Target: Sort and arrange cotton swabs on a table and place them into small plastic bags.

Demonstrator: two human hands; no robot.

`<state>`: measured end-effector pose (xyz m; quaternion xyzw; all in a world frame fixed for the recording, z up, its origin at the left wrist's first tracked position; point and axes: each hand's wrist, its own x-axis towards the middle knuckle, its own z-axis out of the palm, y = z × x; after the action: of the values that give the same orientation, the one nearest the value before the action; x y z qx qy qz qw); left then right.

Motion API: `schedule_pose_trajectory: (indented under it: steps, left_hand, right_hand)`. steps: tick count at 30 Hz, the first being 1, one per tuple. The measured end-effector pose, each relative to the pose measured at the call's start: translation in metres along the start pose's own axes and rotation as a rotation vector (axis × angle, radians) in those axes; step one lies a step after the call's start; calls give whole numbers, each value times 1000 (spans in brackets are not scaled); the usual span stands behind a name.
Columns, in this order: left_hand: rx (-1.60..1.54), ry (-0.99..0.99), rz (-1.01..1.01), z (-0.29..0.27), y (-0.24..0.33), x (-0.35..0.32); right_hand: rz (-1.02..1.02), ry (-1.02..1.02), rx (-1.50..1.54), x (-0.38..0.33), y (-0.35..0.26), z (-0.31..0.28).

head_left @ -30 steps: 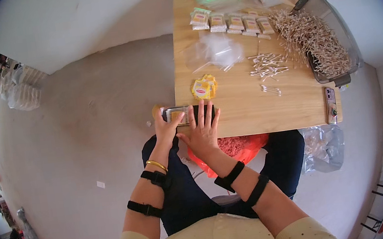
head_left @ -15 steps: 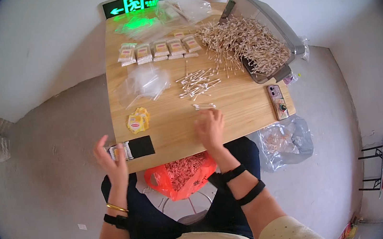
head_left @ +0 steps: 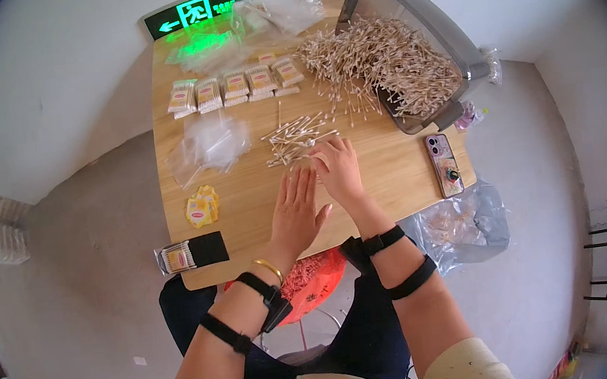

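My left hand [head_left: 295, 212] lies flat above the front middle of the table, fingers stretched out and thumb apart, holding nothing I can see. Beside it, my right hand [head_left: 340, 173] has bent fingers at the near edge of a loose pile of cotton swabs [head_left: 295, 135]. What those fingertips grip, if anything, is hidden. At the table's front left corner, a clear bag packed with swabs and a yellow label [head_left: 177, 257] rests on a black flat piece [head_left: 208, 249]. Small yellow cards [head_left: 202, 207] are stacked behind it.
Filled swab packs [head_left: 234, 85] stand in a row behind clear empty bags [head_left: 213, 141]. A grey bin [head_left: 422, 13] lies tipped, swabs [head_left: 387, 63] spilling out. A phone [head_left: 444, 165] is at the right edge. Below hang a red bag [head_left: 316, 287] and a clear bag [head_left: 462, 226].
My left hand has left the packed bag at the front left corner and moved right, beside my right hand. My right hand has reached slightly farther forward. The view has shifted a little.
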<state>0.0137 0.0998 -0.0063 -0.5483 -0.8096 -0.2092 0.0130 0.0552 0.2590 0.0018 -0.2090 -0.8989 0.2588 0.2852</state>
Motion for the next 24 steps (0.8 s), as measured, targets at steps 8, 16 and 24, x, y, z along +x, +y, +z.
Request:
schedule_pose_trajectory:
  steps: [8, 16, 24]
  left_hand:
    - [58, -89, 12, 13, -8, -14]
    - [78, -151, -20, -4, -8, -43]
    - [31, -177, -33, -17, -10, -67]
  right_hand:
    - [-194, -232, -174, 26, 5, 10]
    - [-255, -240, -177, 41, 12, 9]
    - [-206, -366, -146, 9, 2, -6]
